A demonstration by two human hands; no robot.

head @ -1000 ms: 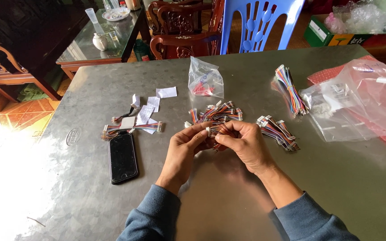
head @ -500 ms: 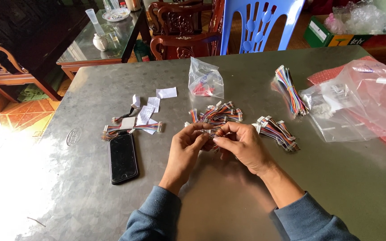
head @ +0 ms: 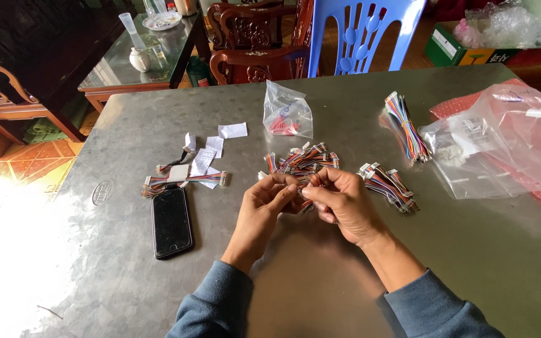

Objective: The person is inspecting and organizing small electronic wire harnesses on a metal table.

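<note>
Grey metal desk (head: 320, 275), mottled surface, bearing all items listed. Clear plastic bags (head: 502, 144), large, crumpled, at the far right edge over a red sheet. Blue plastic chair (head: 370, 31) and dark carved wooden chair (head: 252, 37) behind the far edge of the desk. Left hand (head: 269, 199) and right hand (head: 339, 203), both in blue-grey sleeves, meet near the middle of the desk; fingers of each are curled and pinched together on one small bundle of coloured wires (head: 308, 183) held between them, just above the desk. Black phone (head: 171, 221), face up, left of the hands. Small clear bag (head: 287, 112) with red pieces inside, standing beyond the hands. Loose pile of coloured wires (head: 302, 159) with white plugs, just beyond the fingertips, nearly touching the held bundle. Tied bunch of wires (head: 405, 128), far right of centre, beside the large bags. Second bunch of wires (head: 388, 186), just right of the right hand. Short wire sets (head: 183, 178) above the phone, partly under white paper slips (head: 211, 150), several, scattered.
</note>
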